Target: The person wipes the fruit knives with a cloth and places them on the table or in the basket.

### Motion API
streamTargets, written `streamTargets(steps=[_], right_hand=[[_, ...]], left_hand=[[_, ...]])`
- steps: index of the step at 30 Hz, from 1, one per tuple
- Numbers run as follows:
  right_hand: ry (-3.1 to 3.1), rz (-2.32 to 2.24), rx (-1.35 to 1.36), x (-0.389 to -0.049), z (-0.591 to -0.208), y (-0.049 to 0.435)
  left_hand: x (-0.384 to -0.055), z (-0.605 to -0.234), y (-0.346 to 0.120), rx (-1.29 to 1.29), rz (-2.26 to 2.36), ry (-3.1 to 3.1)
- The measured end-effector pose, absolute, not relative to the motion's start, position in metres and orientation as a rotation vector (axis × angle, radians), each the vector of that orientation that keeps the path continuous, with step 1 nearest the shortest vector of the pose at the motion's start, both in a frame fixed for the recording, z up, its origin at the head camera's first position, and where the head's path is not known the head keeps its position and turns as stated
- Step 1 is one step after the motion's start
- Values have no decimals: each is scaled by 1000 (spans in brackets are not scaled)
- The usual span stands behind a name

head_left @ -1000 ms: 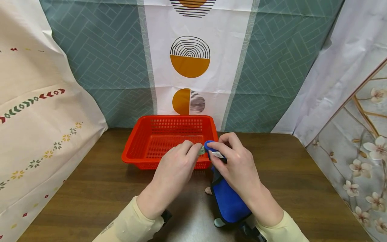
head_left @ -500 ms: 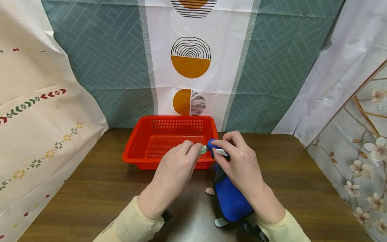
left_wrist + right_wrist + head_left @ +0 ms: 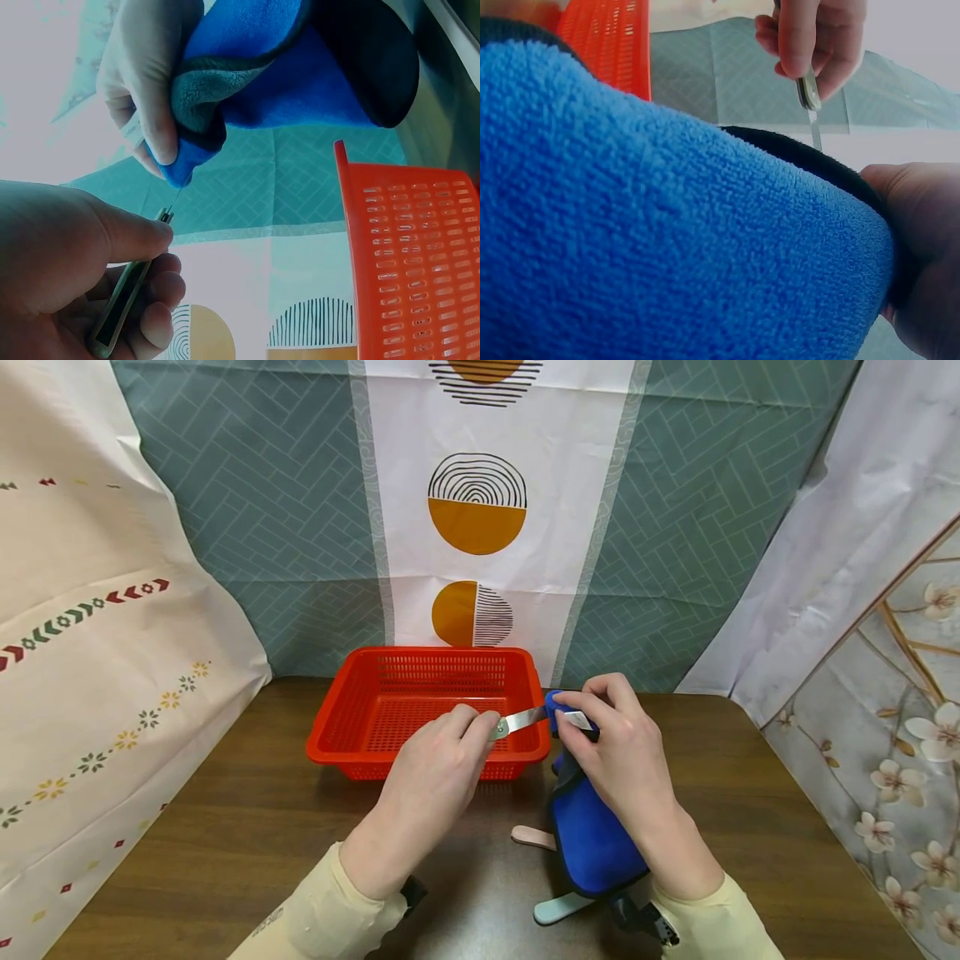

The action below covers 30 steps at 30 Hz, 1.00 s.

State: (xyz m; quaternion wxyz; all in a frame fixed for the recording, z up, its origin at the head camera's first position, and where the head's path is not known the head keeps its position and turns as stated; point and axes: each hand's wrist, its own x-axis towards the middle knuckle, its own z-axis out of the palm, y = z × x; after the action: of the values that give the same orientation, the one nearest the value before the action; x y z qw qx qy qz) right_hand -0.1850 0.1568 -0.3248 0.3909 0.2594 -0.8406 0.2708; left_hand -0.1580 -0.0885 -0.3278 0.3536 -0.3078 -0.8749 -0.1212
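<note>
My left hand (image 3: 438, 768) grips the green handle of a folding knife (image 3: 500, 729), its blade out and pointing right. In the left wrist view, the thumb and curled fingers hold the knife's handle (image 3: 124, 304). Fingertips of my right hand (image 3: 622, 752) pinch a fold of a blue towel cloth (image 3: 596, 843) with dark edging around the blade's tip end, which the cloth hides. A white tag shows at those fingers. The rest of the cloth hangs below the right hand, and its blue pile fills much of the right wrist view.
Behind the hands stands a red plastic basket (image 3: 330, 747) with slotted walls. On the brown table (image 3: 225, 852), a pink slim piece (image 3: 532, 837) and a pale green one (image 3: 561, 908) stick out from under the cloth. Patterned fabric hangs behind and at both sides.
My right hand has drawn the pinched cloth rightward and slightly up along the knife, baring more of the blade. The left hand stays nearly still. More of the pink and pale green pieces shows.
</note>
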Motion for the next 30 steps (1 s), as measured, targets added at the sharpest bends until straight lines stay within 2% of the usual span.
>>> streamTargets(steps=[13, 30], right_hand=[[-2126, 693, 562, -186, -320, 170], [-2083, 692, 850, -168, -327, 132]], left_hand=[[-161, -329, -91, -786, -338, -2229], [-160, -330, -86, -808, -296, -2244]])
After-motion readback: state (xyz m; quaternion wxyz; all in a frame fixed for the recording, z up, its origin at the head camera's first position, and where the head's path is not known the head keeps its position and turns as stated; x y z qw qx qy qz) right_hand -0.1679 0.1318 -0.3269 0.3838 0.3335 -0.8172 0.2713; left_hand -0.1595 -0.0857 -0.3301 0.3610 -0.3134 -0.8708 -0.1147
